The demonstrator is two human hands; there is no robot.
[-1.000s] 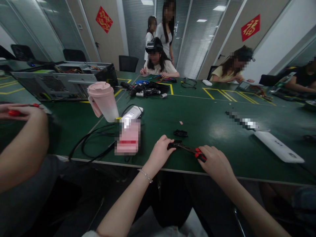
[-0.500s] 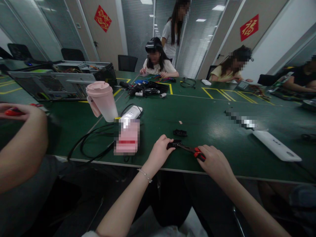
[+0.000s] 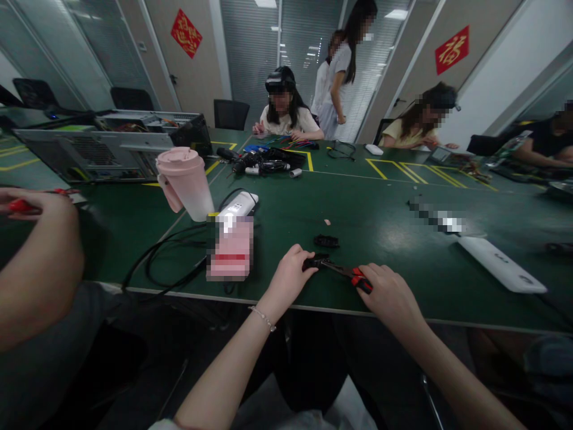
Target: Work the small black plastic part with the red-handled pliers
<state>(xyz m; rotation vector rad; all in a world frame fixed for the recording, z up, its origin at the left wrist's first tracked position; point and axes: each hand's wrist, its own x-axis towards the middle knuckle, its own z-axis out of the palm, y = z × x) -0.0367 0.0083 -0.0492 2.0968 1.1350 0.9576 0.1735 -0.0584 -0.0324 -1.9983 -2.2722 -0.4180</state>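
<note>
Near the front edge of the green table [image 3: 286,209], my left hand [image 3: 294,266] pinches a small black plastic part [image 3: 317,261] between thumb and fingers. My right hand [image 3: 390,291] is closed around the red and black handles of long-nosed pliers [image 3: 342,270]. The pliers' jaws point left and meet the black part; whether they bite on it is too small to tell. Just beyond lies another black plastic piece [image 3: 326,241], touched by neither hand. A small pinkish scrap [image 3: 327,222] lies farther back.
To the left stand a pink tumbler [image 3: 190,185], a pink phone-like object [image 3: 230,251], a white device [image 3: 239,206] and black cables. An open computer case [image 3: 111,149] is behind them. A white power bank-like device [image 3: 501,263] lies right. A co-worker's arm [image 3: 40,257] reaches in at left.
My hands, the pliers and the black part look unmoved. The standing person at the back has shifted right, and another person shows behind. The co-worker's arm at left has moved slightly left.
</note>
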